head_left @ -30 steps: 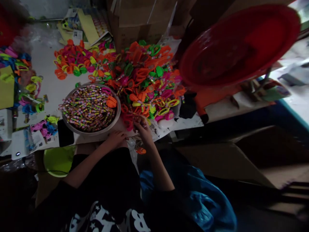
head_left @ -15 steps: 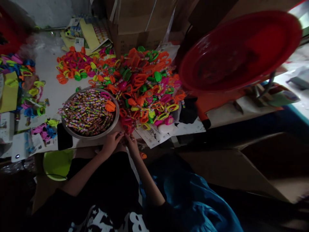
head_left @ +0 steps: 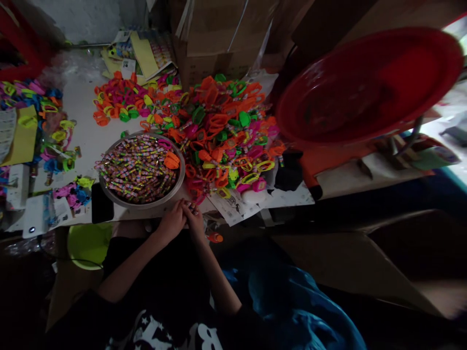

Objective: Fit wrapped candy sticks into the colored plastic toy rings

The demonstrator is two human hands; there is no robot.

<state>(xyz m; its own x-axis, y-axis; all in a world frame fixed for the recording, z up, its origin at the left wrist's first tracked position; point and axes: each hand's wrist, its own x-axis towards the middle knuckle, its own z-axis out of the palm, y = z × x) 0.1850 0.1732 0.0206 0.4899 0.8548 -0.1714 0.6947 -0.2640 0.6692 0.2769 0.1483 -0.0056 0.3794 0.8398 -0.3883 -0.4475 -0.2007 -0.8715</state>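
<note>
My left hand [head_left: 173, 221] and my right hand [head_left: 194, 219] meet at the table's front edge, fingers curled together. Whatever they grip between them is too small and dark to make out. Just beyond, to the left, stands a round metal bowl [head_left: 126, 204] full of small wrapped candy rolls [head_left: 138, 167]. An orange plastic toy watch [head_left: 171, 160] lies on top of the candies. Past my right hand spreads a big heap of toy watches [head_left: 222, 141] in orange, green, yellow and pink, with candy rolls among them.
A black phone [head_left: 102, 203] lies left of the bowl. Small colourful toys [head_left: 71, 194] and a white device [head_left: 35, 216] are farther left. A red basin [head_left: 368, 87] leans at the right. Cardboard boxes [head_left: 215, 34] stand behind. Beneath the table is a lime-green tub [head_left: 87, 245].
My hands have drawn closer together, with the fingers now overlapping. The whole view has shifted slightly, so the table's contents appear a little farther right.
</note>
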